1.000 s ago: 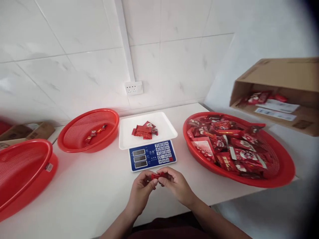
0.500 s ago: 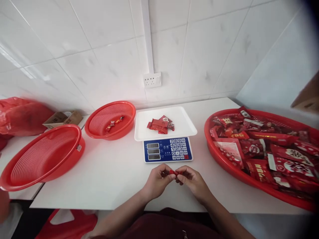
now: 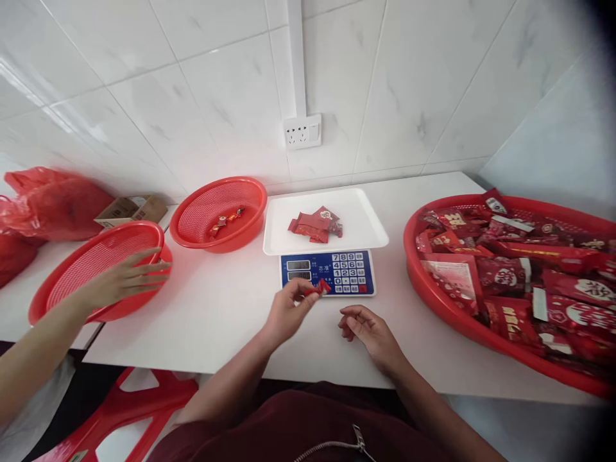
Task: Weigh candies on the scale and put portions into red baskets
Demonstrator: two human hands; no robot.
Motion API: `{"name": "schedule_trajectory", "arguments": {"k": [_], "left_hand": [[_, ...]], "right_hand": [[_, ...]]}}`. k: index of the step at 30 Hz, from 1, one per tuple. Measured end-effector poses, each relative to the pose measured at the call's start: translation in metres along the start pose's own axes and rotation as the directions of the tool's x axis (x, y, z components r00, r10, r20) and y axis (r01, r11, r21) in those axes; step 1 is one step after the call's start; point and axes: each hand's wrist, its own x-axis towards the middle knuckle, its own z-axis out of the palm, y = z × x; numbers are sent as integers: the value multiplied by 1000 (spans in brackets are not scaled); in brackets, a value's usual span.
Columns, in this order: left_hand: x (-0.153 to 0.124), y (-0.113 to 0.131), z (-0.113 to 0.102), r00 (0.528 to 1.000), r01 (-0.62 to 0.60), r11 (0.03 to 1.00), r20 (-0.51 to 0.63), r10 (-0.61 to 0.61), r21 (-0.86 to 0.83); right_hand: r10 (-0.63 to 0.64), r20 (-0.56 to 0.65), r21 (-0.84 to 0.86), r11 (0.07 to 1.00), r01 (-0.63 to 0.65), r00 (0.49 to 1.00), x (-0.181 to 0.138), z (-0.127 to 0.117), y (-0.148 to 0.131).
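Observation:
My left hand [image 3: 289,309] pinches a small red wrapped candy [image 3: 322,287] between thumb and fingers, over the front edge of a blue digital scale [image 3: 353,273]. To the right, my right hand [image 3: 370,335] hovers above the white table, fingers loosely curled and thumb apart, with no item visible in it. On the scale sits a white tray [image 3: 356,221] bearing a small pile of red snack packets [image 3: 312,226]. Part of the scale's display is hidden behind my left hand.
A large red basket [image 3: 414,276] full of red packets stands at the right. At the left are a red basket [image 3: 180,234] with several candies and another red basket [image 3: 36,314]. Another person's hand [image 3: 120,279] reaches over that one. Behind lie cardboard boxes [image 3: 144,208] and red bags [image 3: 62,205].
My hands have separated; the left keeps the candy and has moved up toward the scale, while the right has let go. Another person's arm has come in from the left.

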Motion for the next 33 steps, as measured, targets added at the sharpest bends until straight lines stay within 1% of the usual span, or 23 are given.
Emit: {"name": "schedule_trajectory", "arguments": {"k": [2, 3, 5, 6, 8, 9, 10, 12, 14, 18, 21, 24, 27, 29, 30, 33], "left_hand": [[21, 6, -14, 985, -111, 972, -106, 135, 208], [33, 8, -21, 970, -156, 935, -129, 205, 318], [56, 10, -30, 941, -218, 837, -121, 318, 502], [66, 10, -33, 930, -236, 789, -103, 352, 567], [78, 8, -35, 914, -257, 721, -81, 398, 644], [79, 7, -34, 904, -264, 703, -85, 419, 660], [78, 5, -33, 894, -270, 696, -95, 438, 665], [66, 1, -29, 884, -279, 708, -115, 454, 648], [47, -4, -26, 889, -284, 730, -114, 443, 622], [7, -17, -22, 904, -325, 740, -36, 426, 589], [-14, -26, -21, 920, -321, 753, 2, 391, 574], [-24, -32, -21, 937, -299, 763, 25, 348, 573], [-21, -37, -28, 920, -332, 717, 42, 390, 612], [-11, -40, -44, 897, -306, 655, -21, 441, 690], [-4, -41, -55, 883, -258, 621, -80, 463, 740], [17, -41, -98, 827, 3, 525, -297, 477, 851]], "right_hand": [[4, 8, -3, 1000, -4, 1000, 1, 0, 2], [3, 20, -7, 1000, -3, 1000, 1, -1, 3], [-2, 39, -18, 1000, 3, 999, 1, -1, 4], [-5, 42, -25, 1000, 6, 999, 1, -1, 4], [-9, 36, -38, 999, 10, 999, 0, 0, 4], [-10, 30, -45, 999, 11, 999, 0, 0, 3], [-10, 25, -52, 999, 11, 1000, -1, 1, 3], [-9, 23, -69, 998, 11, 1000, -1, 2, 2], [-5, 30, -94, 996, 8, 1000, -2, 3, 1], [-4, 69, -171, 985, 16, 998, 0, 6, 2], [-11, 105, -247, 968, 37, 994, 0, 7, 7], [-14, 116, -332, 942, 52, 993, -2, 7, 9], [-23, 105, -409, 910, 64, 994, -4, 9, 8], [-31, 96, -439, 896, 71, 995, -5, 10, 6], [-34, 95, -448, 891, 73, 995, -5, 10, 6], [-38, 94, -469, 880, 78, 995, -5, 10, 7]]}}
